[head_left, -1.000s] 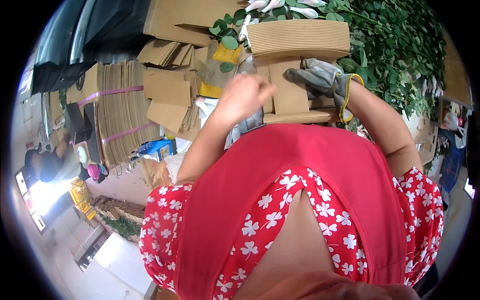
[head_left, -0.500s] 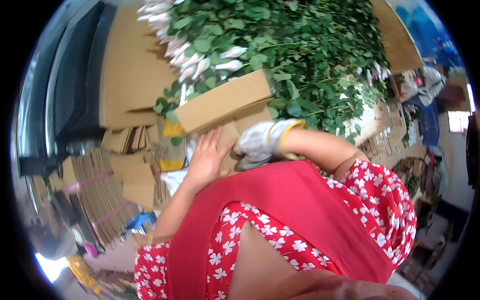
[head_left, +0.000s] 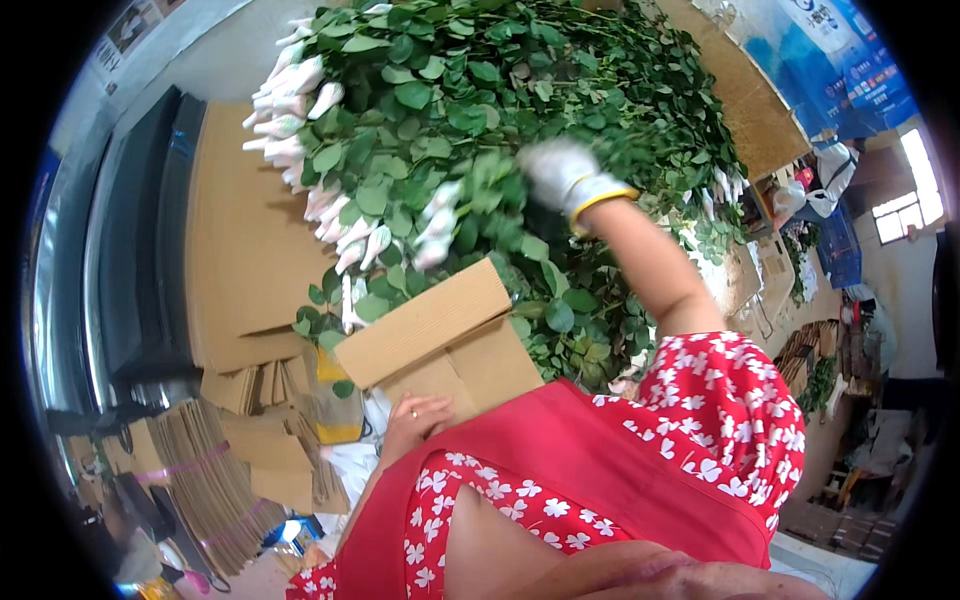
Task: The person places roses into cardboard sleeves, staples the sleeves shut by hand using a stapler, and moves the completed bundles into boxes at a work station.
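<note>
My right hand [head_left: 565, 180], in a white glove with a yellow cuff, is over the leafy pile and smeared by motion. It appears closed on a few rose stems [head_left: 490, 190]; their pale, sleeved buds [head_left: 437, 228] blur along with it. My bare left hand [head_left: 415, 422], with a ring, lies on the near part of a folded cardboard sheet [head_left: 495, 370], fingers stretched out; the thumb is hidden. A ridged cardboard flap [head_left: 425, 322] stands up along the sheet's far side. Behind it spreads a large heap of green rose stems [head_left: 440, 110], with white-wrapped buds [head_left: 290, 110] at its left edge.
Large brown cardboard [head_left: 235, 220] leans at the left beside dark rolls or panels [head_left: 150, 230]. Below are strapped stacks of cardboard [head_left: 205, 470] and smaller cut pieces [head_left: 265, 450]. A brown board [head_left: 745, 100] borders the heap at right. A blue crate [head_left: 835, 240] stands farther right.
My right hand has left the cardboard and moved up and away over the stems, where buds now move with it. The cardboard appears lower in view; my left hand stays on it.
</note>
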Available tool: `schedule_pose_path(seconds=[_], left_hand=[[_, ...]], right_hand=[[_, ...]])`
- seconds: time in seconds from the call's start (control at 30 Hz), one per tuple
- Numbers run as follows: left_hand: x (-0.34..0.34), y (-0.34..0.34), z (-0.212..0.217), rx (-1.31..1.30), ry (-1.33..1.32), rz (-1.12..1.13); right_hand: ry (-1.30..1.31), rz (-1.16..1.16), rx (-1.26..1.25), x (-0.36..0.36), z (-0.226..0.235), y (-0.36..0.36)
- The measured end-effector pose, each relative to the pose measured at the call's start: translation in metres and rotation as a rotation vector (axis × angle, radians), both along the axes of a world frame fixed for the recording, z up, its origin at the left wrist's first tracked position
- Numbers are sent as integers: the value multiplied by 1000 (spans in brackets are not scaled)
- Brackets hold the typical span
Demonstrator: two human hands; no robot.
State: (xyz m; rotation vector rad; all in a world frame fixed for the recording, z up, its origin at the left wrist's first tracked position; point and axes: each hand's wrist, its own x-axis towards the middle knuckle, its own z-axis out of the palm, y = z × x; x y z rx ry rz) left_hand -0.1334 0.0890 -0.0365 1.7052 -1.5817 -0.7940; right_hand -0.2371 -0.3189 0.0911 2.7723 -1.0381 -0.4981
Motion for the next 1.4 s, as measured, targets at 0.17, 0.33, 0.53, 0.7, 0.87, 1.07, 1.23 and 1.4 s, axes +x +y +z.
schedule_pose_path(seconds=[0.17, 0.33, 0.53, 0.7, 0.87, 1.07, 1.23, 1.4], left_hand=[[-7, -7, 3, -123, -14, 104], [-6, -10, 5, -147, 16, 99], [-7, -5, 8, -24, 27, 55], [-2, 1, -10, -14, -21, -75], [-5, -8, 14, -106, -163, -28], [-6, -41, 51, 28, 217, 284], [-3, -41, 52, 90, 170, 385], [0, -43, 61, 144, 205, 354]], right_hand=[[-489, 101, -357, -35, 129, -40], [-530, 34, -352, 14, 213, -42], [-587, 130, -291, 129, 134, -75], [-583, 74, -257, 208, 21, -105], [-494, 1, -200, 161, 122, -72], [-758, 160, -73, 35, 99, -9], [101, 336, 410, 10, 1, 45], [28, 447, 443, 6, -99, 55]])
